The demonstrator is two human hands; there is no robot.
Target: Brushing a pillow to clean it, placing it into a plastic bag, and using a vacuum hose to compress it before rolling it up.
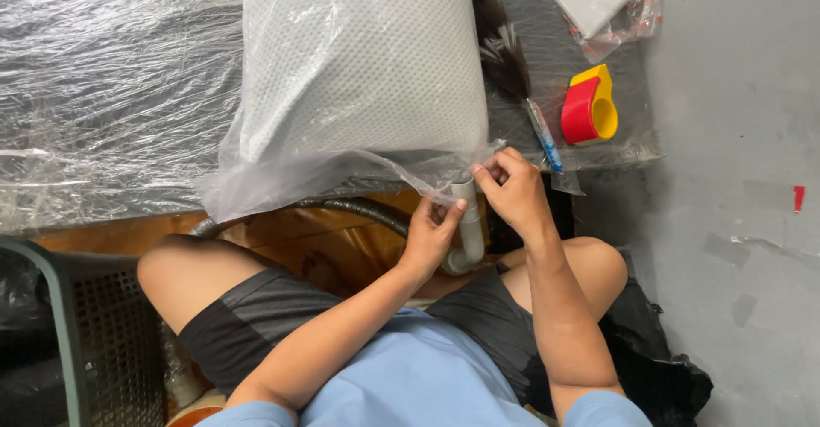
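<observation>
Head view. Nearest: blue shirt [410,376], dark shorts [256,324], bare knees. Left hand [431,235]: fingers wrapped round white nozzle [468,222] of dark ribbed hose [359,209]. Right hand [511,190]: fingertips pinching clear bag [282,175] mouth against nozzle tip. Bag holds white mesh pillow [359,60], lying on plastic-covered table [102,94]. Beyond: red-and-yellow tape dispenser [589,107], feather duster [504,60]. Handling note: likely best to gather film snugly around nozzle, leaving no gaps.
</observation>
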